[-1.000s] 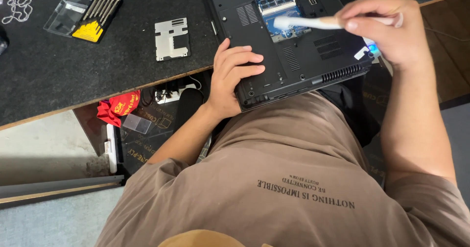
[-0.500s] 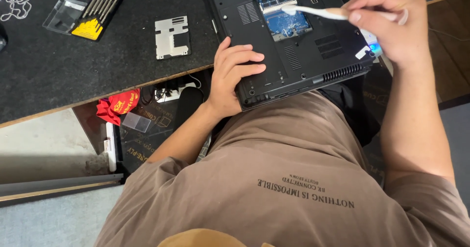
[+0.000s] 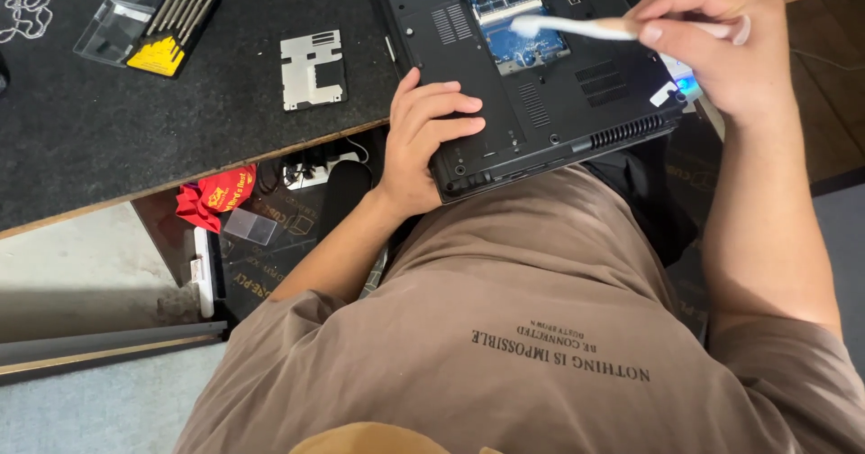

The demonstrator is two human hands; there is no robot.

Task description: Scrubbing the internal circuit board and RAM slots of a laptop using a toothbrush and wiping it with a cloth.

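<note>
You are pinching a white brush (image 3: 586, 28) in your right hand (image 3: 721, 53), thumb and fingers closed around its handle, and its bristled tip is resting on the exposed blue circuit board (image 3: 523, 22) in the open bay of the black laptop (image 3: 532, 85). The laptop is lying upside down at the near edge of the desk (image 3: 180, 139), its front corner overhanging your lap. Your left hand (image 3: 423, 139) is lying flat and open on the laptop's near left corner, gripping nothing. Left of the laptop, a grey metal cover plate (image 3: 313, 68) is lying near the desk's edge, and a screwdriver set (image 3: 149, 26) is sitting towards the far left corner.
</note>
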